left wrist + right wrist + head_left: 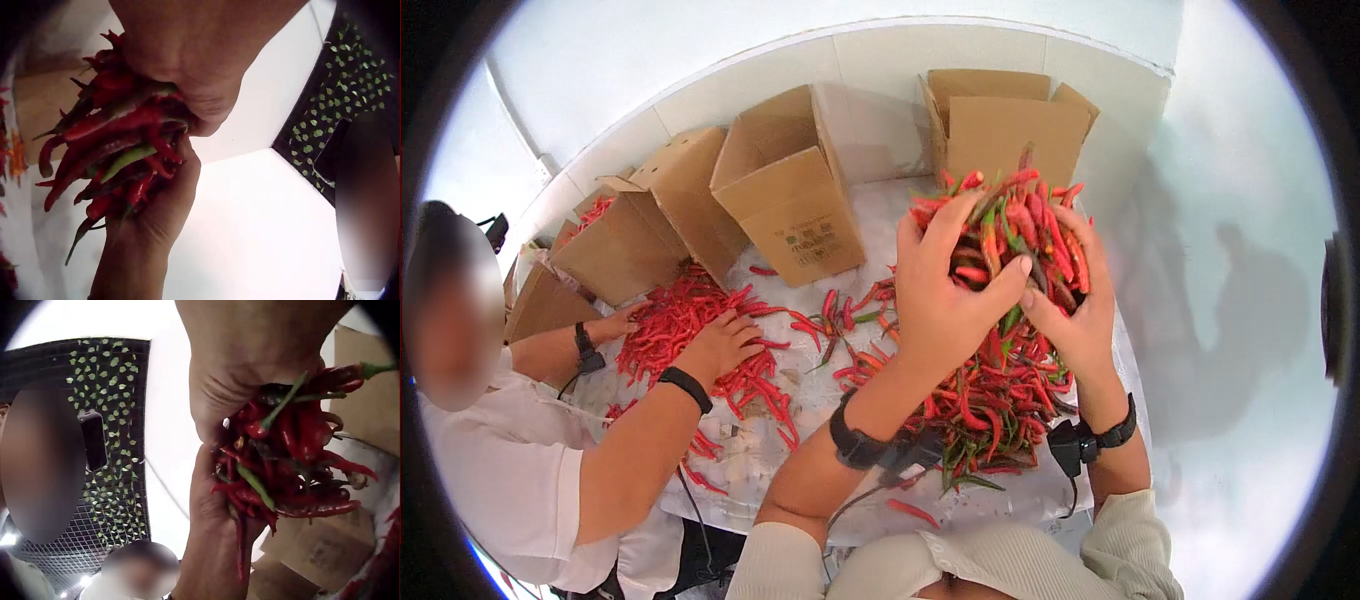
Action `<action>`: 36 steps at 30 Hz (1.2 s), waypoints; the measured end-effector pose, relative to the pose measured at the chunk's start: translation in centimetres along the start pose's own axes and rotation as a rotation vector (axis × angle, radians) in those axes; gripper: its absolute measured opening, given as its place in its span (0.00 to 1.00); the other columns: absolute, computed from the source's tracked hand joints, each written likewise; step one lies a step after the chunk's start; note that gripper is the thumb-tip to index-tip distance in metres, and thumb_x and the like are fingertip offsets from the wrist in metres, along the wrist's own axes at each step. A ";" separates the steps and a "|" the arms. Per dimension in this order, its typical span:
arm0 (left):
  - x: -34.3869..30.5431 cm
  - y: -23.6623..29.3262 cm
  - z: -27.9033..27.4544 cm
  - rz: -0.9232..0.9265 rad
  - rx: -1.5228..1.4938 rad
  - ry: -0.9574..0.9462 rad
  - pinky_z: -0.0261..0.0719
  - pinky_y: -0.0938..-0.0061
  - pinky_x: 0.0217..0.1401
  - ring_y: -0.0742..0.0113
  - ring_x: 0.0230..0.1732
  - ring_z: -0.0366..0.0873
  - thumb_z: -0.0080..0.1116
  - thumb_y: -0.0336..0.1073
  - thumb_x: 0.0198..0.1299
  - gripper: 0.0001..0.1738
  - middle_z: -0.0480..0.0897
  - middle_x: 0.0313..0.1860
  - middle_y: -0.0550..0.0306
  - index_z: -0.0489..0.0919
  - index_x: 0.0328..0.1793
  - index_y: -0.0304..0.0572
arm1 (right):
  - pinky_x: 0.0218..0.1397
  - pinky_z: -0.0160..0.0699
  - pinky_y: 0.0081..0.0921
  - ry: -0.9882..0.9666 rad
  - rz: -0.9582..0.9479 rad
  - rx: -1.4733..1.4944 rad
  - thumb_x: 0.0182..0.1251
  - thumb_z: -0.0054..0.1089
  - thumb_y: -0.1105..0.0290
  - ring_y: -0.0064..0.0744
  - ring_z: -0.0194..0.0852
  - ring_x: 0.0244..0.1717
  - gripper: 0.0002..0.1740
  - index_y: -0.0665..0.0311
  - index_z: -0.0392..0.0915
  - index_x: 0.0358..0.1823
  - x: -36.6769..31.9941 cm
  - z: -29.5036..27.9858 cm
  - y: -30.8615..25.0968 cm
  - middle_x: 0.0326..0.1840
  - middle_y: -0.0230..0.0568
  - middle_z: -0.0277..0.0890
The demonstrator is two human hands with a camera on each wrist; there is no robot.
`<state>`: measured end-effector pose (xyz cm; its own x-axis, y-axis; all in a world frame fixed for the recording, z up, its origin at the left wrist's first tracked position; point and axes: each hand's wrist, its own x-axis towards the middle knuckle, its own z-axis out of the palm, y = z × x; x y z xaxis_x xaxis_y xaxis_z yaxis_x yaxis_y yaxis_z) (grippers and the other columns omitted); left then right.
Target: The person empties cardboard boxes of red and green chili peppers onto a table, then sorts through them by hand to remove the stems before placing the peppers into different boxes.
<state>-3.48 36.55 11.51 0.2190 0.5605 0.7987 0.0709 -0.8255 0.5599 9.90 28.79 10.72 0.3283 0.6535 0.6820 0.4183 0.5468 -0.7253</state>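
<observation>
Between them, my left hand point(945, 290) and right hand point(1090, 315) grip a big bunch of chili peppers point(1040, 225), raised over the table. Most are red, with a few green or dark ones among them. Fingers curl round both sides of the bunch, thumbs towards me and close together. In the left wrist view, tips and stems of the held chilies point(119, 140) stick out past the palms. The right wrist view shows the other side of the bunch point(300, 447). Below my hands lies a pile of mixed red and green chilies point(1000, 410).
A cardboard box point(1020, 130) stands open behind my hands, and another box point(795, 200) is left of it. More boxes point(625, 245) line the left side. Another person's hands point(720, 350) rest on a red chili pile point(665, 330). Loose chilies point(835, 320) lie between the piles.
</observation>
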 end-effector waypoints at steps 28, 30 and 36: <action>19.7 -22.7 -15.5 -0.831 -0.674 0.031 0.78 0.70 0.40 0.63 0.38 0.80 0.58 0.42 0.57 0.18 0.81 0.42 0.52 0.78 0.48 0.38 | 0.52 0.75 0.44 -0.150 0.024 -0.582 0.50 0.57 0.50 0.57 0.74 0.49 0.28 0.63 0.76 0.47 22.8 27.4 5.0 0.49 0.58 0.73; 19.6 -25.3 -15.6 -0.947 -0.480 -0.104 0.77 0.62 0.39 0.58 0.38 0.80 0.55 0.49 0.59 0.22 0.81 0.41 0.52 0.79 0.49 0.38 | 0.50 0.76 0.46 -0.265 -0.028 -0.681 0.55 0.50 0.56 0.58 0.77 0.46 0.23 0.67 0.77 0.45 22.4 27.7 6.7 0.44 0.61 0.77; 18.5 -24.1 -15.8 -0.949 0.148 -0.215 0.73 0.74 0.20 0.68 0.26 0.78 0.58 0.47 0.58 0.13 0.82 0.32 0.57 0.79 0.37 0.45 | 0.51 0.74 0.46 -0.624 -0.190 -0.953 0.56 0.56 0.56 0.54 0.76 0.52 0.23 0.62 0.76 0.48 22.8 29.5 6.9 0.48 0.54 0.78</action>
<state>-16.49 67.85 16.27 0.1793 0.9832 -0.0332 0.4264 -0.0473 0.9033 -4.69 62.87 18.48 -0.1728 0.8934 0.4148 0.9729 0.2205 -0.0695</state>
